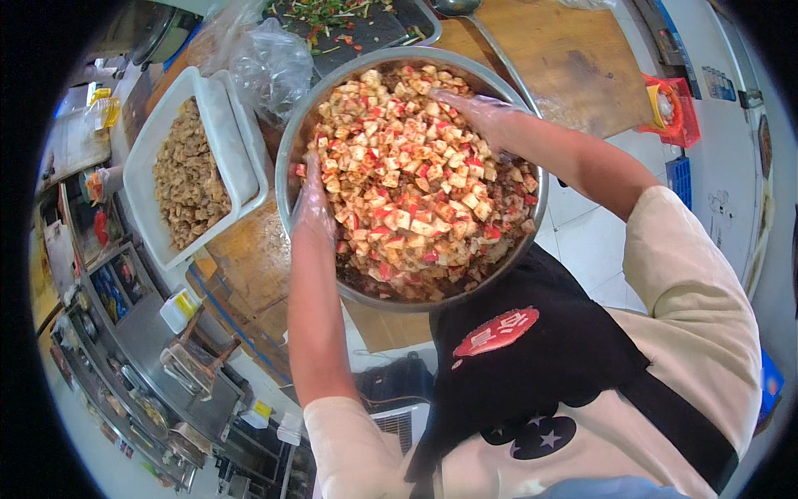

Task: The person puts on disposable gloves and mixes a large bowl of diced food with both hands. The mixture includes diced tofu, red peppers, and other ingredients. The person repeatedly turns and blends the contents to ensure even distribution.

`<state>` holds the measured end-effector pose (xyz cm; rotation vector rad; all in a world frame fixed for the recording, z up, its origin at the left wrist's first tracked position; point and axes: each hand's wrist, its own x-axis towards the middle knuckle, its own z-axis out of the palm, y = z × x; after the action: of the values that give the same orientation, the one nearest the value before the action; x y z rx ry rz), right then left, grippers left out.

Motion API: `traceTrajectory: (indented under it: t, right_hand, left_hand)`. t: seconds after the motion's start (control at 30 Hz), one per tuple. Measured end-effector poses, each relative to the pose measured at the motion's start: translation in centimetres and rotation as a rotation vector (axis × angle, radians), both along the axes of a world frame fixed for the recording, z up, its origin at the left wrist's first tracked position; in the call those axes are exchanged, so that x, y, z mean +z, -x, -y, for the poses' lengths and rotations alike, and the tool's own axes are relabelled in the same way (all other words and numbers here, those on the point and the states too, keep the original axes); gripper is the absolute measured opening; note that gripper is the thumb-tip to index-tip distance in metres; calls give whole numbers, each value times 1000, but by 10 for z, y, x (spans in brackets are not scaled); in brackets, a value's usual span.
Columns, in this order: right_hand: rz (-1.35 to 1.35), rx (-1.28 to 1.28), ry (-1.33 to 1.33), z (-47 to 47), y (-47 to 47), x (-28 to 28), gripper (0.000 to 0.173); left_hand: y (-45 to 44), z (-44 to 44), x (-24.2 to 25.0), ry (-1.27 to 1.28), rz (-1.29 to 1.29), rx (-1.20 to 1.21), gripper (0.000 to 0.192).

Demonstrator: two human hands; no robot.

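A large round stainless-steel bowl (540, 215) holds a heap of diced red-and-white food (405, 168), possibly crab stick, coated in reddish seasoning. Darker minced filling (508, 184) shows around and under the cubes. My left hand (313, 203), in a clear plastic glove, reaches down inside the bowl's left wall. Its fingers are partly sunk in the mix. On the upper right side my right hand (479, 115), gloved likewise, presses into the heap from the far edge. The mix hides its fingertips, so how the fingers are closed does not show.
Left of the bowl, a white plastic tub (240, 181) of brownish chopped filling (190, 181) rests in another tub. Crumpled clear plastic bags (274, 65) touch the bowl's upper left. Behind lie a dark tray (368, 53) with chopped vegetables and a metal ladle (499, 50) on the wooden table (580, 68).
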<state>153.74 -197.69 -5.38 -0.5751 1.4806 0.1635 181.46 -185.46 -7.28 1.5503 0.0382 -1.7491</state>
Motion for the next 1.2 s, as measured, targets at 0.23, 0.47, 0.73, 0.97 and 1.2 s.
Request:
traceTrajectory:
  t: [0.23, 0.47, 0.73, 0.97, 1.2]
  right_hand:
    - [96, -14, 102, -1, 4, -2, 108]
    - [84, 61, 254, -26, -16, 94, 88]
    - [369, 456, 637, -50, 2, 158, 83]
    - [217, 93, 290, -41, 58, 96, 71]
    - [-208, -99, 136, -28, 4, 51, 83]
  left_hand:
    - [12, 2, 21, 93, 71, -45, 79]
    - [42, 3, 88, 254, 239, -232, 70]
    - [78, -25, 165, 433, 128, -163, 82]
    - [29, -80, 66, 340, 332, 62, 77]
    - [3, -59, 8, -23, 246, 1, 102]
